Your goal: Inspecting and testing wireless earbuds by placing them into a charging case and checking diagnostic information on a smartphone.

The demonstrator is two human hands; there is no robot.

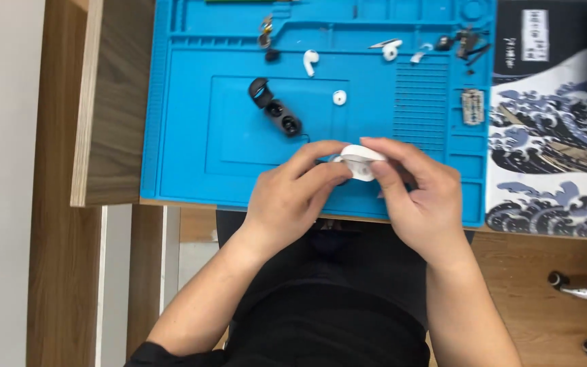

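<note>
Both the left hand [293,197] and the right hand [419,197] pinch a small white case [360,162] between their fingertips, over the near edge of the blue mat [191,143]. A black insert [276,109] and a white earbud [310,61] lie farther up the mat

Head camera looks steeply down (seemingly close) over the blue mat [198,149].

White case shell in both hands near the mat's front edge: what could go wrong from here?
1. Both the left hand and right hand pinch the white case shell close to the blue mat's front edge; a slip might send it to the floor.
2. The loose earbud, small white cap and black insert lie unsecured behind the hands; a sudden pull could knock them.
3. The small parts at the mat's far right corner could scatter.
</note>
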